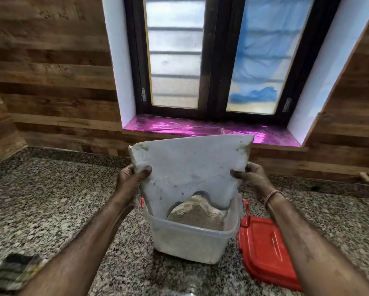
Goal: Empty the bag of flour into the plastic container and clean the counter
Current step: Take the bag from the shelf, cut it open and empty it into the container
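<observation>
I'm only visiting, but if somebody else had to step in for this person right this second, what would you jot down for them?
Left hand: gripping the upturned flour bag by one upper corner.
Right hand: gripping the other upper corner.
The bag's mouth hangs down inside the clear plastic container on the granite counter.
Done: a heap of flour sits in the container; the bag looks flat and nearly empty.
Left: shake out any remains, set the bag aside, fit the red lid lying right of the container, then wipe the counter, perhaps with the cloth at the near left.
</observation>
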`<state>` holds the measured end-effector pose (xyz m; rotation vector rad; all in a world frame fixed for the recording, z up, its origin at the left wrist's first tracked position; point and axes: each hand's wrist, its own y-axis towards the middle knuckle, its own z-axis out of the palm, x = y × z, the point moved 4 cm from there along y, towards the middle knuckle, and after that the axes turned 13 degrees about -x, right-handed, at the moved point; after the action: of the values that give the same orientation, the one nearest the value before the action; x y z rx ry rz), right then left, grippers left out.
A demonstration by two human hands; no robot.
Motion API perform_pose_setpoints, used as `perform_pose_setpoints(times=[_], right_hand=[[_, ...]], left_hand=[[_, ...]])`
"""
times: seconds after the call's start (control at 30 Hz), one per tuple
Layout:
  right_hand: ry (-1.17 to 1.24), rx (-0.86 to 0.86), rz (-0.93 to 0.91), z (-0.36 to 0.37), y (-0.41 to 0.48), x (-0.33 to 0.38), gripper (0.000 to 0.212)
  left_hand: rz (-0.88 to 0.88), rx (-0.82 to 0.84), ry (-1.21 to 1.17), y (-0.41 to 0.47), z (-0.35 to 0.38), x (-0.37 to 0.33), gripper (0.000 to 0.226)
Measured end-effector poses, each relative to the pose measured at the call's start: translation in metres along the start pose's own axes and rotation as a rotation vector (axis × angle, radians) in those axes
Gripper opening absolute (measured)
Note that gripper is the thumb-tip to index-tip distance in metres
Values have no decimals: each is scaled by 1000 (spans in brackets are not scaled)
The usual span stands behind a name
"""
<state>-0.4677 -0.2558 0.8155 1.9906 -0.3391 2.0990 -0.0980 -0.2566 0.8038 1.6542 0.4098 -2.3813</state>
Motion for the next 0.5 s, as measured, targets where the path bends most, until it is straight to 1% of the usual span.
perform_pose_setpoints(times=[0.1, 0.17, 0.23, 0.3, 0.37, 0.43, 0.47, 0.5], right_hand=[[-19, -68, -66, -3, 8, 11, 17], [-28, -101, -86, -4, 12, 15, 18], [15, -124, -63, -2, 13, 17, 20], [35, -120, -5, -3, 15, 17, 23], [-4, -39, 54, -3, 15, 17, 32], [63, 131, 148, -1, 12, 12, 50], [62, 194, 173, -1, 10, 7, 54], [11, 228, 160, -2, 8, 3, 52]], left_hand=[[40, -11, -10, 4, -9, -2, 15], [52, -15, -32, 2, -9, -2, 14], [51, 11, -11, -2, -8, 0, 24], [27, 70, 117, -7, -7, 5, 35], [36, 107, 232, -11, -12, 13, 31], [46, 88, 226, -10, -20, 18, 27], [55, 82, 209, -10, -21, 19, 29], [65, 80, 194, -11, -20, 19, 33]])
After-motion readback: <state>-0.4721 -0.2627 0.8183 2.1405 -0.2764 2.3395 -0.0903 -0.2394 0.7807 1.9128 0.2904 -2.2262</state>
